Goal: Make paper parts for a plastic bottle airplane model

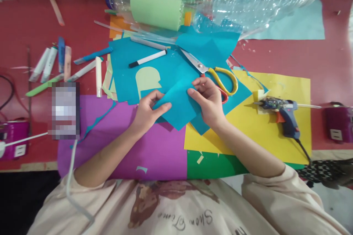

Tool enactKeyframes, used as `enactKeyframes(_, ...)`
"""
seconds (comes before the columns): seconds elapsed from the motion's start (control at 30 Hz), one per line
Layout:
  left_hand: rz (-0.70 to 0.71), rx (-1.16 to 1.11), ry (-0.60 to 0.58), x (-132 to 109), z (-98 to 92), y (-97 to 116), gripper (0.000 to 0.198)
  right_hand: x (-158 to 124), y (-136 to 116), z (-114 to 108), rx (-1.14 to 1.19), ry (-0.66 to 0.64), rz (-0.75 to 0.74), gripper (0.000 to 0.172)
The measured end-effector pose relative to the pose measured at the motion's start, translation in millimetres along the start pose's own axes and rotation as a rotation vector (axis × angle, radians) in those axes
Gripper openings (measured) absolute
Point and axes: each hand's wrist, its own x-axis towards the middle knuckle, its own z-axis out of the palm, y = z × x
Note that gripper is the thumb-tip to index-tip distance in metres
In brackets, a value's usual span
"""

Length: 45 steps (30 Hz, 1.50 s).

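A folded teal paper sheet lies over the purple and yellow sheets in front of me. My left hand pinches its left edge, thumb on top and fingers curled under. On the sheet's right side my right hand presses down with bent fingers gripping its upper edge. More teal paper with a cut-out shape showing pale green lies just behind. Yellow-handled scissors rest right behind my right hand.
A glue gun lies on the yellow sheet to the right, its cord trailing toward me. A black-capped marker, glue sticks and paper strips lie at left. Clear plastic bottles and a green roll crowd the back.
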Motion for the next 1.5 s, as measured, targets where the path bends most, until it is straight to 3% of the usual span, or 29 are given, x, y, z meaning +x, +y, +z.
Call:
enactKeyframes(0.1,-0.011,0.012,-0.144,-1.0,-5.8,6.5,0.032,3.6,0.2,-2.2,-0.062,-0.099,0.0,0.041)
enactKeyframes(0.2,-0.004,0.101,-0.169,-1.3,-7.9,7.0,0.029,3.1,-0.4,-2.8,-0.146,-0.33,0.039,0.036)
enactKeyframes(0.27,0.021,0.163,-0.145,-1.4,-5.7,3.9,0.022,0.6,0.1,-2.1,-0.161,-0.391,0.031,0.034)
enactKeyframes(0.43,0.055,0.137,0.034,1.0,-0.5,-5.2,0.017,-5.4,5.2,-6.0,-0.249,-0.228,-0.022,0.032)
enactKeyframes(0.53,0.071,0.134,0.063,2.2,-1.2,-6.6,0.02,-7.1,10.5,-11.0,-0.293,-0.169,-0.02,0.026)
enactKeyframes(0.87,0.088,0.197,-0.059,-6.6,0.3,-4.0,0.022,-9.4,10.4,-11.5,-0.292,-0.204,-0.118,0.02)
enactKeyframes(1.03,0.111,0.154,-0.042,-6.0,-3.2,-10.8,0.021,-8.0,8.2,-15.5,-0.256,-0.267,-0.004,0.019)
enactKeyframes(1.17,0.146,0.13,-0.034,-5.2,-5.3,-10.9,0.018,-7.3,9.2,-18.7,-0.212,-0.284,0.063,0.024)
enactKeyframes(1.37,0.224,0.164,-0.1,-5.3,-2.9,-7.8,0.019,-9.7,5.3,-15.8,-0.312,-0.305,-0.023,0.042)
enactKeyframes(1.5,0.234,0.179,-0.114,-5.5,-3.2,-7.9,0.022,-9.2,4.8,-13.5,-0.346,-0.321,-0.028,0.038)
